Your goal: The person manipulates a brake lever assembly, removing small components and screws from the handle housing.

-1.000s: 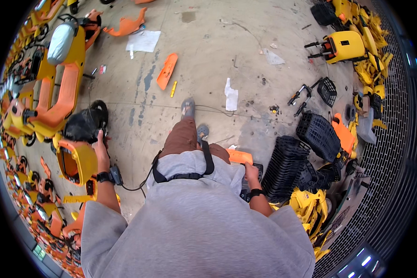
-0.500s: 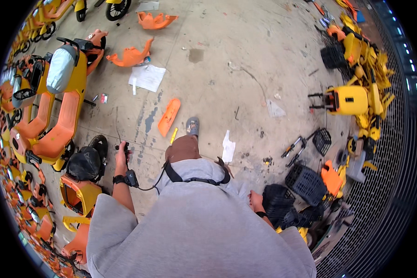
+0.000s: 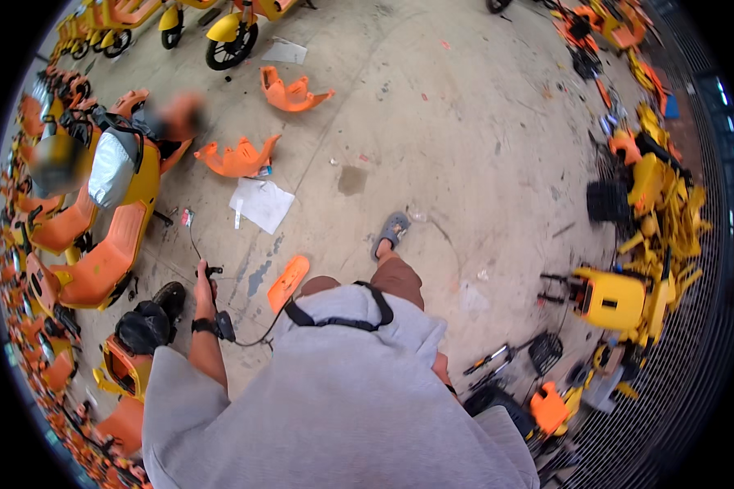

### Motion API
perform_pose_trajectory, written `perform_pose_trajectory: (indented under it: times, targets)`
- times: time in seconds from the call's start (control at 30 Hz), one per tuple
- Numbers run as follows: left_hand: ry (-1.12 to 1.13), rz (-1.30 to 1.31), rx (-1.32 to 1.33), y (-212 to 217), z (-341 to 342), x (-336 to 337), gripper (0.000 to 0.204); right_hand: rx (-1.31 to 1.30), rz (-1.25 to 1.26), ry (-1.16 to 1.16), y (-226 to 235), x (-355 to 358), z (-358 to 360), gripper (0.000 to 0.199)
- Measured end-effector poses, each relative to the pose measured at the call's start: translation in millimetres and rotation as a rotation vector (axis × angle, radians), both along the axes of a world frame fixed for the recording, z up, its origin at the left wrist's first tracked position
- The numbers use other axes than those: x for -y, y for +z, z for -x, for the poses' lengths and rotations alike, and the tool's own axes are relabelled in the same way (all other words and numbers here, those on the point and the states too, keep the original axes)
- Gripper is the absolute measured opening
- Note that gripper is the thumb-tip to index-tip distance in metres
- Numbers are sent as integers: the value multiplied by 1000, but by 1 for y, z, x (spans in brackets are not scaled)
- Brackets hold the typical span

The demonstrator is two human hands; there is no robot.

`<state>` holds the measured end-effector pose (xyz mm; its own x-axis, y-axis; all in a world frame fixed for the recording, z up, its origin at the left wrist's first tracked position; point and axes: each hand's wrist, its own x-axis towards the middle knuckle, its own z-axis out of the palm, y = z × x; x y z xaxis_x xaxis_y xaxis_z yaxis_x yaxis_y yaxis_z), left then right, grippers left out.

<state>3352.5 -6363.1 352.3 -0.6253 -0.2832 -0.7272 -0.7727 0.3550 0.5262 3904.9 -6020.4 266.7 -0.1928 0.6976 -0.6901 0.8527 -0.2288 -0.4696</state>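
The left hand [image 3: 205, 281] is closed around a small black tool [image 3: 213, 271] with a cable [image 3: 253, 338] trailing back toward the grey shirt; the right hand is hidden behind the body, so I cannot tell its state. Just left of the tool sits a black wheel [image 3: 148, 322]. Ahead on the floor [image 3: 481, 163] lie an orange panel [image 3: 288, 283], then a white sheet [image 3: 261, 204], then orange shells [image 3: 238, 158].

Even, bright daylight — soft shadows on the grey concrete floor [image 3: 465, 122]. Strong fisheye bending at the black rim; two blurred patches upper left.
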Motion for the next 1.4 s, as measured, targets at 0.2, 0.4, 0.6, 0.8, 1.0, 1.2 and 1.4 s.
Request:
perform_pose_trajectory:
  times: [0.2,0.4,0.6,0.8,1.0,1.2,1.4]
  targets:
    - [49,-202,-7,-43,46,-124,51,-46,54,-148,-34,-206,65,61]
    - [-233,-93,234,-30,61,-280,43,-11,95,-199,16,-449,234,60]
    - [-188,-98,471,-70,118,-392,44,-65,100,-189,30,-606,360,58]
    - [-510,128,377,-20,256,-560,60,81,381,-63,81,-707,456,47]
    - [-708,217,176,-2,407,-695,67,-155,645,-562,65,-848,574,37]
    - [-700,34,12,-7,515,-843,52,-470,660,-703,54,-1005,714,29]
    - [-635,210,194,-28,605,-979,63,-739,865,-528,84,-1175,857,28]
